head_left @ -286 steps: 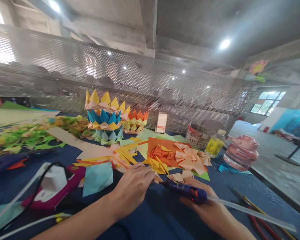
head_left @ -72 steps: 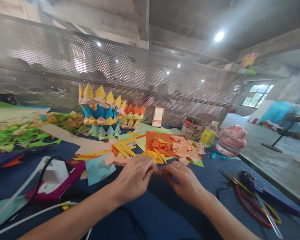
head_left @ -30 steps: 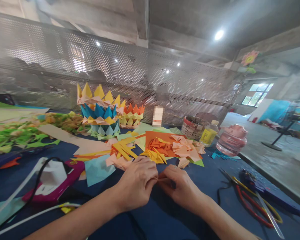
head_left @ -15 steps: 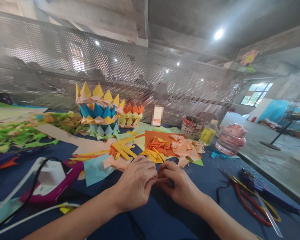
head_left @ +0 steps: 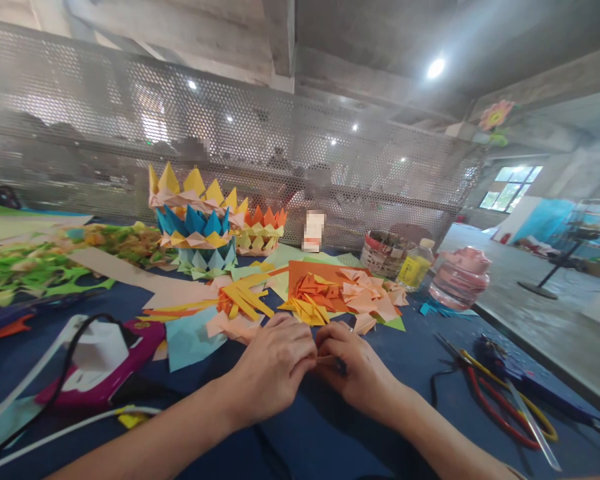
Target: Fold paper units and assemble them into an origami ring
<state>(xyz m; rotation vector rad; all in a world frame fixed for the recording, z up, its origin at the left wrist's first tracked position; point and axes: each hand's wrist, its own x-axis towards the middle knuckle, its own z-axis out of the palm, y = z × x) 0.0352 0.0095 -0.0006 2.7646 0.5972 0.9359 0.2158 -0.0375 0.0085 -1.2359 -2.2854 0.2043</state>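
Observation:
My left hand [head_left: 279, 360] and my right hand [head_left: 356, 365] meet low over the blue tabletop. Between their pinched fingers is a small piece of pink paper [head_left: 325, 360], mostly hidden by the fingers. Just beyond lie folded yellow paper pieces [head_left: 307, 311], folded orange pieces [head_left: 320, 291] and a heap of folded pink pieces [head_left: 366, 295], partly on an orange sheet [head_left: 296, 268]. To the left of these are yellow paper strips [head_left: 245, 300] and a light blue sheet [head_left: 193, 339].
Folded-paper crowns [head_left: 195, 223] stand at the back left, near green scraps [head_left: 105, 253]. A magenta power strip [head_left: 143, 353] with cables lies left. On the right are scissors [head_left: 500, 407], a glue gun [head_left: 525, 377], a yellow-labelled bottle [head_left: 416, 267], a pink bottle [head_left: 459, 280] and a basket [head_left: 384, 255].
Both hands stay together over the same spot, with only slight finger movement at the pink paper. The whole view has shifted very slightly.

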